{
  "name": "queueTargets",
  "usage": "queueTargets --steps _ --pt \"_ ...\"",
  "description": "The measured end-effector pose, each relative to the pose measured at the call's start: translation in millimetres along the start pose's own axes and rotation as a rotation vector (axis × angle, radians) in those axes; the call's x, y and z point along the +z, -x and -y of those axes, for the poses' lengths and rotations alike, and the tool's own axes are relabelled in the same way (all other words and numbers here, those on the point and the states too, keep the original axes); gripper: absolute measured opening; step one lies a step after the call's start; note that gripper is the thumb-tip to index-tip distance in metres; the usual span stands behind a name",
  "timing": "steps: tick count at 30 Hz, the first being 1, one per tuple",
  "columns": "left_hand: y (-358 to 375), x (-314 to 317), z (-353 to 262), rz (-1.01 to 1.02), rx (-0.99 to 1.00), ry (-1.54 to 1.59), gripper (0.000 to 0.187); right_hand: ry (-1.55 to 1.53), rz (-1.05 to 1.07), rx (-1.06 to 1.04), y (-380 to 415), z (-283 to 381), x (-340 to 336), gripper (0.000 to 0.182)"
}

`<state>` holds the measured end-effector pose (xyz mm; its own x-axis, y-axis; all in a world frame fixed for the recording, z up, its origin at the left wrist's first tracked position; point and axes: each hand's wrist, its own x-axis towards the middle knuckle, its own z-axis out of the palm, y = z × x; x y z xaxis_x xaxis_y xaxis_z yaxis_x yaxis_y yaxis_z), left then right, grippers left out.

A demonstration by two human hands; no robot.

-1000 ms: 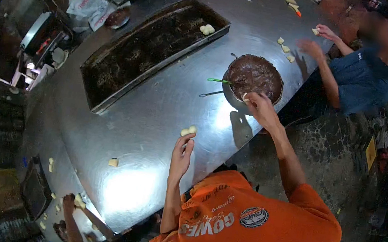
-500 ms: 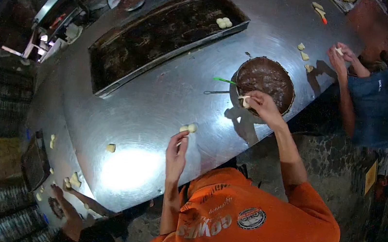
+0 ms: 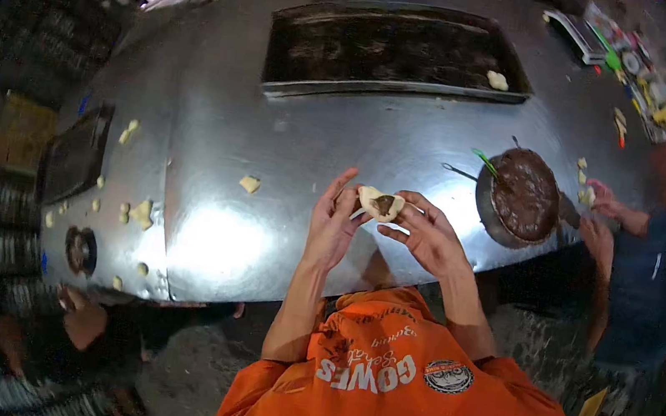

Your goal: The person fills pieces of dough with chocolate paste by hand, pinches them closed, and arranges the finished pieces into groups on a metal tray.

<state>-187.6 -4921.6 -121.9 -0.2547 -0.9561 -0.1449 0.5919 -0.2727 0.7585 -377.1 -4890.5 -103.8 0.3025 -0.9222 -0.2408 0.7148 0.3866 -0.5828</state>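
Observation:
Between my two hands, above the metal table, is a flattened piece of dough (image 3: pixel 368 196) with a dab of brown filling (image 3: pixel 384 205) on it. My left hand (image 3: pixel 333 223) grips its left edge with thumb and fingers. Its right edge is in the fingers of my right hand (image 3: pixel 434 240). To the right stands a round pot of brown filling (image 3: pixel 526 196), with a green-handled tool (image 3: pixel 486 162) resting in it. A single lump of dough (image 3: pixel 250 184) lies on the table left of my hands.
A long dark baking tray (image 3: pixel 387 51) holds a dough cluster (image 3: pixel 497 81) at its right end. Co-workers are at the right (image 3: pixel 647 283) and lower left (image 3: pixel 82 322). More dough pieces (image 3: pixel 143 214) lie on the left table. Tools and packets (image 3: pixel 633 67) sit at the far right.
My right hand has moved left from over the pot with the dough. My left hand has left the dough balls on the table and now grips this piece too. The view has turned.

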Motion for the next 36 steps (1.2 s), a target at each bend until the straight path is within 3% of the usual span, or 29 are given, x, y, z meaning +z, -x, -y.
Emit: queueTargets --steps 1,3,4,5,7,8,9,11,13,14,15,17,19,20,21,23,24,25,27,29,31,32,34,35,36 --pt "5 -2 -13 -0.030 -0.017 0.056 0.043 0.013 0.015 0.023 -2 -4 12 0.036" --pt "13 -9 -30 -0.031 0.002 0.045 0.048 0.750 -0.034 -0.250 -7 -12 32 0.046" --pt "18 -9 -38 -0.014 0.041 -0.031 0.050 0.858 -0.006 -0.366 -13 -18 32 0.050" --pt "22 -12 -41 0.000 0.077 -0.106 0.053 0.867 0.011 -0.345 -17 -17 31 0.050" --pt "28 -21 -40 0.007 0.143 -0.128 0.053 1.431 0.229 -0.689 -24 -10 31 0.052" --pt "31 -22 -42 0.023 0.248 -0.414 0.051 1.536 0.143 -0.620 -20 -6 49 0.045" --pt "34 -22 -45 0.038 0.345 -0.705 0.048 1.538 0.164 -0.613 -23 -7 57 0.045" --pt "44 -9 -54 0.000 0.334 -0.769 0.046 1.397 0.015 -0.720 -30 -10 67 0.028" --pt "42 -14 -47 0.104 0.490 -1.032 0.045 1.370 0.039 -0.663 -37 -13 62 0.019" --pt "42 -17 -41 0.035 0.370 -0.900 0.042 1.323 0.055 -0.612 -40 -15 54 0.017" --pt "40 -17 -36 0.022 0.373 -0.903 0.042 1.276 0.071 -0.561 -42 -17 50 0.015" --pt "36 -17 -27 -0.213 0.265 -0.515 0.039 1.188 0.035 -0.521 -43 -21 54 0.017" --pt "40 -23 -21 -0.199 0.184 -0.370 0.038 1.056 0.054 -0.421 -44 -25 63 0.021" --pt "41 -25 -20 -0.170 0.105 -0.222 0.038 1.159 0.139 -0.498 -46 -27 62 0.024" --pt "41 -25 -21 -0.179 0.122 -0.234 0.038 1.149 0.159 -0.507 -50 -26 60 0.024" --pt "44 -25 -22 -0.235 0.179 -0.281 0.039 1.450 0.260 -0.716 -57 -24 57 0.022" --pt "46 -27 -22 -0.252 0.189 -0.297 0.038 1.315 0.166 -0.503 -56 -26 60 0.020" --pt "47 -28 -20 -0.255 0.210 -0.310 0.038 1.306 0.184 -0.521 -59 -30 58 0.020" --pt "48 -30 -16 -0.308 0.267 -0.479 0.040 1.128 0.186 -0.361 -66 -40 47 0.018" --pt "49 -37 -13 -0.319 0.273 -0.578 0.040 1.086 0.233 -0.382 -70 -53 35 0.017" --pt "43 -70 16 -0.253 0.203 -0.635 0.046 1.158 0.245 -0.208 -77 -65 14 0.017" --pt "47 -91 37 -0.250 0.220 -0.642 0.046 1.403 0.306 -0.133 -82 -68 -1 0.017" --pt "54 -127 72 -0.382 0.278 -1.553 0.054 1.745 0.356 -0.061 -95 -86 -43 0.020" --pt "55 -125 65 -0.396 0.307 -1.556 0.054 1.703 0.382 -0.154 -97 -90 -46 0.020" --pt "61 -120 53 -0.468 0.221 -1.319 0.059 1.702 0.336 -0.249 -104 -97 -44 0.020"
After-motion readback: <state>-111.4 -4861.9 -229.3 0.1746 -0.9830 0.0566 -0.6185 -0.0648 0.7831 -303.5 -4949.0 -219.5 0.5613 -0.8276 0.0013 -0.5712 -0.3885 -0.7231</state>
